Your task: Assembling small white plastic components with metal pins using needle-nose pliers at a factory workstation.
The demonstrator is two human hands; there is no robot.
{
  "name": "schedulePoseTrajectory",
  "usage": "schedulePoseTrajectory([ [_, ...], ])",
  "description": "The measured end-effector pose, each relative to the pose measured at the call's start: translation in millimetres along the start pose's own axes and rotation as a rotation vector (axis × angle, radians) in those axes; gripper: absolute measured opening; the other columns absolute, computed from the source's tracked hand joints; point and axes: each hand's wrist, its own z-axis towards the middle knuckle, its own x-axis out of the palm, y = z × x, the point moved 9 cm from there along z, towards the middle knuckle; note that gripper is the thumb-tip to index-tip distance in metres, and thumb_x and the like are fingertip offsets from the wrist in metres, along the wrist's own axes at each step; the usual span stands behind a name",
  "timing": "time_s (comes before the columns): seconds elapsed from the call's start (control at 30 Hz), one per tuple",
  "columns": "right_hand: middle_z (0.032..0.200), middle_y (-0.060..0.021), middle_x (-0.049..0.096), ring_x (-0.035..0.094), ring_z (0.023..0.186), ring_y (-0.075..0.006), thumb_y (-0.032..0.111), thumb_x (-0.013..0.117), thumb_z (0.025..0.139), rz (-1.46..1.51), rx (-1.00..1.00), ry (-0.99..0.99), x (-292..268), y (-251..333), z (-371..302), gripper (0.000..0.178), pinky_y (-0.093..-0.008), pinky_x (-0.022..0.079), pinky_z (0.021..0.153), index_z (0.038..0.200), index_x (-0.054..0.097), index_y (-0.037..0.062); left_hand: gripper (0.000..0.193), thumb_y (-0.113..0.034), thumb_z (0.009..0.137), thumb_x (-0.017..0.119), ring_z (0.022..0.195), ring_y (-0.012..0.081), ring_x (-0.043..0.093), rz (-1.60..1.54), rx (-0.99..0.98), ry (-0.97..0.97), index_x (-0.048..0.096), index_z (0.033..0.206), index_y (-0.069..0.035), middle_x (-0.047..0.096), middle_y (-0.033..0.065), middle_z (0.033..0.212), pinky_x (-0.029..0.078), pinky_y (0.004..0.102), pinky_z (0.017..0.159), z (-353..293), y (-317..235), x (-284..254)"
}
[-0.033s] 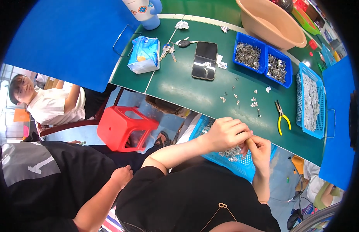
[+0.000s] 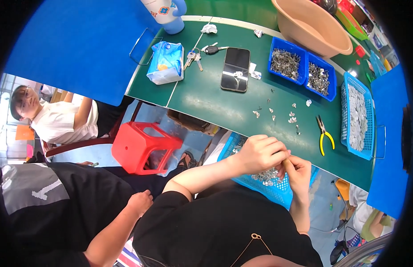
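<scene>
Above a light blue basket (image 2: pixel 284 196) at the table's front edge, my left hand (image 2: pixel 262 155) and my right hand (image 2: pixel 298 172) meet fingertip to fingertip. Both are closed in a pinch. Whatever sits between the fingers is hidden or too small to name. Small shiny metal pieces (image 2: pixel 265 177) fill part of the basket below, which my hands and arm partly cover. Several loose metal pieces (image 2: pixel 292 119) lie scattered on the green table (image 2: pixel 202 104) beyond my hands. To their right rest pliers with yellow handles (image 2: pixel 323 135).
Two joined blue bins (image 2: pixel 300 82) hold small metal parts, beside a blue basket of flat pale pieces (image 2: pixel 344 111). A phone (image 2: pixel 235 70), keys (image 2: pixel 194 59), a tissue pack (image 2: pixel 166 63) and a tan basin (image 2: pixel 313 29) stand farther off. At left are a red stool (image 2: pixel 133 144) and two people.
</scene>
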Motion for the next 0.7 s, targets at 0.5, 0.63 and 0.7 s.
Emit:
schedulePoseTrajectory([
  [0.5, 0.063, -0.0019, 0.057, 0.05, 0.051, -0.0067, -0.002, 0.057, 0.081, 0.081, -0.13, -0.327, -20, -16, -4, 0.011, -0.0202, 0.037, 0.047, 0.072, 0.064, -0.0032, 0.012, 0.006, 0.074, 0.063, 0.082, 0.0187, 0.063, -0.639, -0.415, -0.06, 0.065, 0.078, -0.005, 0.065, 0.0061, 0.089, 0.05, 0.0295, 0.07, -11, 24, 14],
  [0.63, 0.067, -0.004, 0.06, 0.053, 0.057, -0.0083, -0.001, 0.059, 0.08, -0.021, -0.256, -0.308, -19, -3, -6, 0.008, -0.0208, 0.038, 0.05, 0.077, 0.066, -0.0039, 0.017, 0.003, 0.09, 0.048, 0.106, 0.0168, 0.053, -1.215, -0.675, 0.121, 0.063, 0.087, -0.005, 0.048, 0.0093, 0.12, 0.042, 0.0297, 0.09, -30, 19, 49],
  [0.7, 0.072, -0.006, 0.062, 0.056, 0.063, -0.0104, 0.002, 0.064, 0.078, -0.194, -0.371, -0.343, -22, 8, -11, 0.008, -0.0217, 0.04, 0.053, 0.082, 0.067, -0.0053, 0.014, -0.001, 0.092, 0.048, 0.109, 0.0168, 0.051, -1.291, -0.731, 0.132, 0.061, 0.095, -0.005, 0.045, 0.0096, 0.124, 0.041, 0.0308, 0.092, -32, 15, 52],
])
